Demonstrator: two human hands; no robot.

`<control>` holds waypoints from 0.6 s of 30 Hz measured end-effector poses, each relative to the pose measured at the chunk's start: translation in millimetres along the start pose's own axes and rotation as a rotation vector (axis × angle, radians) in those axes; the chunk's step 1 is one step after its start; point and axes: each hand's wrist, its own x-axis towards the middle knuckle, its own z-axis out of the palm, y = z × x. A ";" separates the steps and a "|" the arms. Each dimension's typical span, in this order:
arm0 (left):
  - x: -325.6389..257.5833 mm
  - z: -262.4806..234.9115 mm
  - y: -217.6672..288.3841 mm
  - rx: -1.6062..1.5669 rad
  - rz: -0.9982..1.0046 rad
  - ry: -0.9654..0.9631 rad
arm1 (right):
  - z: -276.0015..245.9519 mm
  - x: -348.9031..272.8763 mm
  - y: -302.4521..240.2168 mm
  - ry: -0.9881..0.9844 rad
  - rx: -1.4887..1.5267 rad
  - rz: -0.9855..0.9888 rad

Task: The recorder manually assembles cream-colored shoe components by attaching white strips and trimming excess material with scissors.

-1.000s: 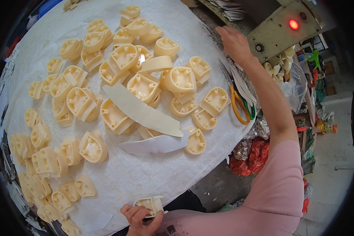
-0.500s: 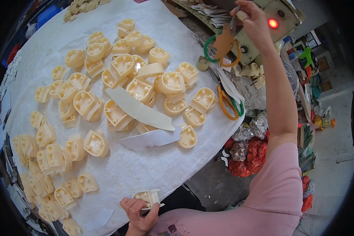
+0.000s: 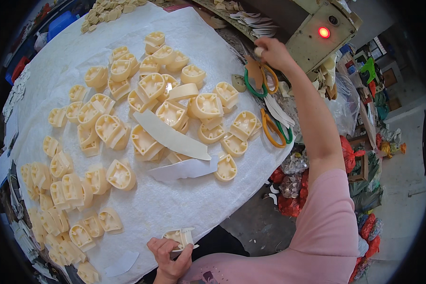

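Note:
My left hand (image 3: 168, 255) is at the near edge of the table, closed on a cream moulded shoe-heel piece (image 3: 180, 236). My right hand (image 3: 274, 54) is stretched far out to the right and holds scissors with green and orange handles (image 3: 260, 78) lifted above the table edge, near a brown cut piece. Many cream heel pieces (image 3: 151, 118) lie scattered on the white sheet (image 3: 184, 199). Two long pale strips (image 3: 170, 137) lie across the pile.
A second pair of scissors with orange and green handles (image 3: 274, 128) lies at the table's right edge. A beige machine box with a lit red lamp (image 3: 323, 32) stands beyond my right hand. Bags and clutter (image 3: 355, 156) fill the floor on the right.
My right hand reached to the right edge, picked up the scissors and raised them toward the machine box. My left hand kept its heel piece at the near edge.

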 end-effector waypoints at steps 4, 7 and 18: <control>1.3 2.6 -0.2 -0.004 0.009 0.022 | 18.0 -26.3 -2.9 -0.213 -0.284 -0.025; -0.1 3.7 -1.7 0.008 0.013 0.013 | 32.4 -34.2 0.7 -0.184 -0.257 0.008; -6.7 6.1 -5.4 0.032 0.009 0.034 | -8.3 -77.1 21.6 0.331 0.321 0.172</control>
